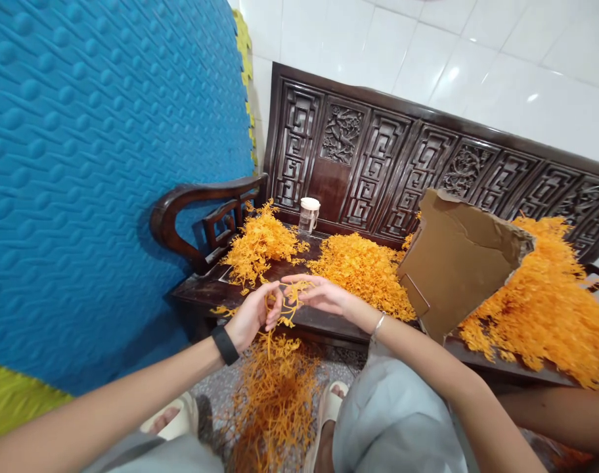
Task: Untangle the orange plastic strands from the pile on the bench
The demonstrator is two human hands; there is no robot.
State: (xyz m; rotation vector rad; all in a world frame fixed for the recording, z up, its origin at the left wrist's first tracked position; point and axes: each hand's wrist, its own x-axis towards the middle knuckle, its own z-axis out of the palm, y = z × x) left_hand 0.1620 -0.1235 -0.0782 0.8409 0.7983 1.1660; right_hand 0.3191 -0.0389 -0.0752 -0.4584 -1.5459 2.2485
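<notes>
My left hand (257, 314), with a black band at the wrist, has its fingers curled round a thin orange strand piece (292, 299) above the bench's front edge. Facing it, my right hand (319, 293) has its fingers bent around the other side of the same piece, thumb and fingertips at its branches. Behind my hands, a small orange pile (263, 243) lies at the bench's left end and a wider orange pile (361, 269) lies in the middle. Below them, a heap of long orange strands (274, 394) rests on the floor between my feet.
A carved dark wooden bench (332, 187) spans the view. On it stand a lidded clear cup (308, 217), a torn cardboard sheet (462, 256) and a large orange pile (555, 309). A blue foam mat (107, 164) is at left. Another person's limb (560, 417) shows at lower right.
</notes>
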